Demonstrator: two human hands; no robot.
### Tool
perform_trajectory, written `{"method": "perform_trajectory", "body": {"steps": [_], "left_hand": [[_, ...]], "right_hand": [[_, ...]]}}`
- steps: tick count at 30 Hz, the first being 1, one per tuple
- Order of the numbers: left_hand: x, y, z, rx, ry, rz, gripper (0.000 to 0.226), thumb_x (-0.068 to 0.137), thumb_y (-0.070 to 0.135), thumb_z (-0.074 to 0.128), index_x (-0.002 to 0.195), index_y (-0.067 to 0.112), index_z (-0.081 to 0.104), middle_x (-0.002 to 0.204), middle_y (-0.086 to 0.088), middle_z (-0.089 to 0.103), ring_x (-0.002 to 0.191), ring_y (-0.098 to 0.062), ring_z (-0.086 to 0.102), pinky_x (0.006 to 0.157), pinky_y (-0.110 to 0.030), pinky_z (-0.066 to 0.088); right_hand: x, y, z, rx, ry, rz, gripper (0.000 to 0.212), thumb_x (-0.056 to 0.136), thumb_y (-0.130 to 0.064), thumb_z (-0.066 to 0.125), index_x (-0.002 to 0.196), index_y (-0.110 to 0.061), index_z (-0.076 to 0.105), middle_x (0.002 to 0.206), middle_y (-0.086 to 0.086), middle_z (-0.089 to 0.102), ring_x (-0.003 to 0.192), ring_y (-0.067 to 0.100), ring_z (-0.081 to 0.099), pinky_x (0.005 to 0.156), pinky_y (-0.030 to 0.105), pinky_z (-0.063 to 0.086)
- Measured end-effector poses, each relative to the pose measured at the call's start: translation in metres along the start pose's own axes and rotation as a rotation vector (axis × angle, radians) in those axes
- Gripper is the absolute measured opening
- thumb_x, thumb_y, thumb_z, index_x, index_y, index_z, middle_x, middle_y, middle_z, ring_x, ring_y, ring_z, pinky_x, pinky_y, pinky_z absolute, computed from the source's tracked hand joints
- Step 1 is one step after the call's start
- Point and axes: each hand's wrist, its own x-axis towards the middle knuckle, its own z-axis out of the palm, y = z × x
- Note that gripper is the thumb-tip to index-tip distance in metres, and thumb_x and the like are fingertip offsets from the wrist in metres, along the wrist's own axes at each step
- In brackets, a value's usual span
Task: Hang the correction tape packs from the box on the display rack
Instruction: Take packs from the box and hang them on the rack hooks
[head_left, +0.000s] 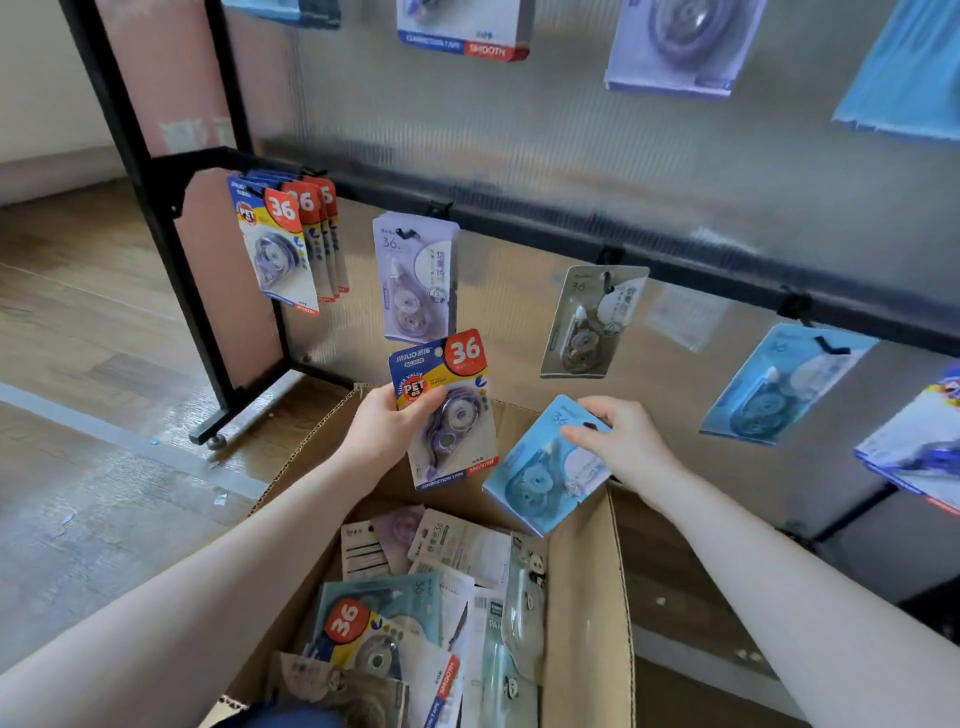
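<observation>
My left hand grips a blue, yellow and red "36" correction tape pack upright above the cardboard box. My right hand pinches the top of a light blue pack, tilted over the box's far right corner. The box holds several more loose packs. On the display rack's lower black rail hang a bunch of "36" packs at the left, a lilac pack, a grey pack and a blue pack.
The rack's black frame leg stands on a wooden floor at the left. More packs hang on an upper row against the translucent back panel. Another pack shows at the right edge.
</observation>
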Motion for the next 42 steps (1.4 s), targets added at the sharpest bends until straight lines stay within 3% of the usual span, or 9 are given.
{"method": "perform_trajectory", "body": {"steps": [3, 7, 11, 15, 19, 24, 31, 36, 42], "left_hand": [[-0.005, 0.019, 0.016, -0.003, -0.013, 0.038, 0.002, 0.092, 0.028, 0.060, 0.091, 0.029, 0.061, 0.084, 0.018, 0.067, 0.074, 0.002, 0.067, 0.056, -0.011, 0.050], [-0.009, 0.041, 0.039, -0.010, -0.015, 0.080, 0.004, 0.091, 0.027, 0.059, 0.094, 0.026, 0.062, 0.088, 0.014, 0.069, 0.079, -0.001, 0.068, 0.060, -0.014, 0.052], [-0.013, 0.056, 0.071, -0.045, -0.011, 0.120, 0.005, 0.091, 0.025, 0.061, 0.092, 0.023, 0.065, 0.094, 0.006, 0.072, 0.088, -0.010, 0.068, 0.073, -0.023, 0.055], [-0.020, 0.069, 0.106, -0.073, -0.055, 0.159, 0.005, 0.091, 0.022, 0.059, 0.092, 0.022, 0.064, 0.089, 0.008, 0.071, 0.078, -0.003, 0.069, 0.064, -0.015, 0.055], [-0.025, 0.074, 0.132, -0.049, -0.129, 0.167, 0.011, 0.089, 0.026, 0.059, 0.096, 0.020, 0.064, 0.086, 0.010, 0.074, 0.083, -0.006, 0.070, 0.065, -0.018, 0.057], [-0.028, 0.074, 0.148, -0.009, -0.158, 0.158, 0.010, 0.089, 0.026, 0.058, 0.097, 0.021, 0.063, 0.081, 0.017, 0.073, 0.083, -0.003, 0.070, 0.061, -0.017, 0.055], [-0.028, 0.069, 0.154, 0.017, -0.113, 0.131, 0.016, 0.084, 0.030, 0.059, 0.096, 0.021, 0.064, 0.082, 0.013, 0.074, 0.084, -0.008, 0.070, 0.062, -0.018, 0.055], [-0.026, 0.063, 0.157, 0.027, -0.126, 0.121, 0.029, 0.075, 0.038, 0.059, 0.098, 0.022, 0.063, 0.085, 0.014, 0.074, 0.087, -0.008, 0.070, 0.065, -0.020, 0.057], [-0.020, 0.062, 0.162, 0.023, -0.125, 0.125, 0.017, 0.084, 0.028, 0.059, 0.099, 0.020, 0.063, 0.083, 0.016, 0.074, 0.083, -0.003, 0.070, 0.059, -0.016, 0.054]], "right_hand": [[-0.011, -0.012, -0.027, 0.029, 0.051, -0.033, 0.022, 0.083, -0.008, 0.068, 0.072, -0.027, 0.066, 0.075, -0.004, 0.068, 0.071, 0.011, 0.060, 0.066, 0.026, 0.044], [-0.025, -0.017, -0.065, 0.003, 0.158, -0.054, 0.017, 0.080, -0.014, 0.074, 0.067, -0.021, 0.064, 0.068, -0.005, 0.065, 0.060, 0.007, 0.057, 0.052, 0.020, 0.039], [-0.039, -0.012, -0.100, 0.034, 0.239, -0.060, 0.011, 0.080, -0.016, 0.074, 0.074, -0.010, 0.067, 0.072, 0.003, 0.067, 0.062, 0.013, 0.058, 0.057, 0.028, 0.037], [-0.052, -0.003, -0.133, 0.047, 0.257, -0.062, 0.010, 0.086, -0.015, 0.067, 0.078, -0.020, 0.067, 0.074, -0.006, 0.068, 0.066, 0.008, 0.062, 0.055, 0.022, 0.041], [-0.059, 0.009, -0.162, 0.030, 0.262, -0.088, 0.021, 0.089, -0.009, 0.061, 0.078, -0.026, 0.064, 0.079, -0.007, 0.067, 0.075, 0.015, 0.061, 0.065, 0.029, 0.042], [-0.056, 0.022, -0.189, -0.068, 0.364, -0.111, 0.013, 0.083, -0.011, 0.070, 0.096, -0.010, 0.072, 0.094, -0.003, 0.069, 0.090, 0.013, 0.061, 0.068, 0.023, 0.044], [-0.044, 0.024, -0.203, -0.066, 0.432, -0.188, 0.010, 0.079, -0.012, 0.074, 0.082, -0.018, 0.067, 0.079, -0.008, 0.064, 0.073, 0.005, 0.057, 0.059, 0.018, 0.043], [-0.031, 0.026, -0.202, -0.034, 0.445, -0.255, 0.013, 0.082, -0.011, 0.070, 0.079, -0.022, 0.065, 0.080, -0.019, 0.063, 0.078, -0.003, 0.057, 0.062, 0.006, 0.038], [-0.017, 0.037, -0.191, 0.007, 0.434, -0.289, 0.011, 0.089, -0.012, 0.063, 0.086, -0.023, 0.066, 0.096, -0.002, 0.065, 0.092, 0.010, 0.056, 0.074, 0.018, 0.040]]}}
